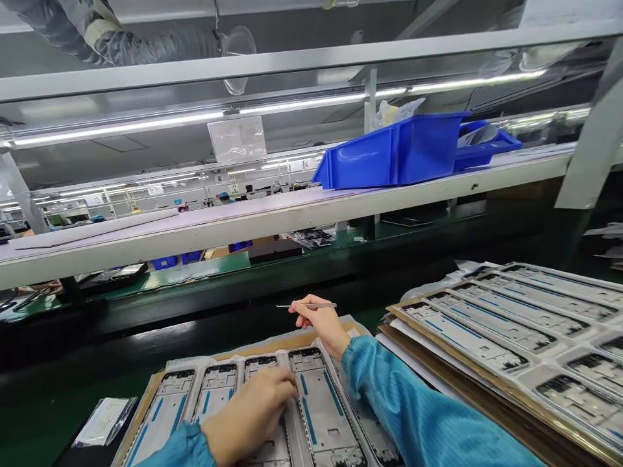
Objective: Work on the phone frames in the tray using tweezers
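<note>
My right hand (318, 324) is raised above the far edge of the near tray, its fingers closed around thin metal tweezers (326, 305) whose tip points left. Below it, my left hand (250, 408) is curled over the tray, knuckles up, with its fingertips blurred and partly hidden. Beside those fingers lies a phone middle frame (321, 415) with blue strips, in a slot of the clear plastic tray (197, 383). Another phone frame (163, 415) with blue strips lies at the left end; the ones between are partly covered by my left hand.
On the right, a stack of trays and cardboard (423, 350) carries more phone frames (467, 334). A bagged paper label (104, 418) lies at lower left. Above the bench runs a white shelf (272, 224) with blue bins (389, 152) on it.
</note>
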{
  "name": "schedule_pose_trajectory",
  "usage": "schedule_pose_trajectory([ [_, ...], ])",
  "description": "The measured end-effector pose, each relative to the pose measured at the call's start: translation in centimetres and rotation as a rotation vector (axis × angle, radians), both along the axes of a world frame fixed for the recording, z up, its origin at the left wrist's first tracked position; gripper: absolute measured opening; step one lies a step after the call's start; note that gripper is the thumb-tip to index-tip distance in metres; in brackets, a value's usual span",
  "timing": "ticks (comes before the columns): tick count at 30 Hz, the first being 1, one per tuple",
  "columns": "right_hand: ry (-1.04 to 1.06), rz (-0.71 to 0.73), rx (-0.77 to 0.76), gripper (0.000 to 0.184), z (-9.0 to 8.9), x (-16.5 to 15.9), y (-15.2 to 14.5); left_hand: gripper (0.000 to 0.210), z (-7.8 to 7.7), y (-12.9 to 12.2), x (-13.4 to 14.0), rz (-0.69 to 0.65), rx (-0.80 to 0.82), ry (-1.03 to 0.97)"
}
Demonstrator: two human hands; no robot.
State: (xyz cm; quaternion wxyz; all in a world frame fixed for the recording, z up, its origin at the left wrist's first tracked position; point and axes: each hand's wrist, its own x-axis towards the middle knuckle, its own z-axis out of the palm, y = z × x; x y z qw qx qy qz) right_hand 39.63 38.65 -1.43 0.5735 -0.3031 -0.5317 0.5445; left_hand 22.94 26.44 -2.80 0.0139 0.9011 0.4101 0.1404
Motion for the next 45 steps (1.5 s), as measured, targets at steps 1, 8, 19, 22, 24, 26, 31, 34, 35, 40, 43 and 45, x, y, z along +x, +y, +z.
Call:
schedule_pose_trajectory([
  [1,-0.04,0.038,0.008,0.05,0.2,0.2,0.0,0.024,0.0,0.2,-0.1,0.081,-0.049,-0.054],
  [8,-0.308,0.188,0.001,0.041,-0.5,3.7,-0.4,0.054,-0.8,1.6,2.0,0.383,-0.213,-0.203],
  [19,-0.473,0.254,-0.046,0.037,-4.4,6.5,-1.8,0.056,-1.1,1.7,2.2,0.398,-0.293,-0.338],
  [22,-0.513,0.239,-0.032,0.039,-4.4,6.4,-1.7,0.051,-1.3,1.7,2.1,0.389,-0.28,-0.359],
  [24,-0.538,0.225,-0.026,0.039,-4.4,6.3,-1.7,0.048,-1.4,1.7,2.1,0.388,-0.268,-0.364],
  [26,-0.541,0.218,-0.022,0.039,-4.3,6.2,-1.9,0.046,-1.6,1.6,2.1,0.382,-0.259,-0.354],
  [31,-0.536,0.23,-0.01,0.039,-3.9,6.1,-2.2,0.049,-1.7,1.3,2.2,0.322,-0.213,-0.265],
  [34,-0.538,0.228,0.003,0.04,-3.9,6.1,-2.2,0.046,-1.6,1.2,2.2,0.304,-0.174,-0.176],
  [35,-0.539,0.227,0.009,0.04,-3.9,6.2,-2.2,0.045,-1.6,1.2,2.2,0.303,-0.166,-0.153],
  [40,-0.542,0.226,0.028,0.039,-4.4,6.3,-2.0,0.043,-1.7,1.1,2.2,0.296,-0.115,-0.101],
  [43,-0.541,0.227,0.018,0.04,-4.6,6.3,-1.9,0.042,-1.6,1.0,2.3,0.297,-0.102,-0.076],
  [45,-0.541,0.228,0.016,0.041,-4.7,6.4,-1.9,0.041,-1.5,1.0,2.4,0.304,-0.096,-0.051],
])
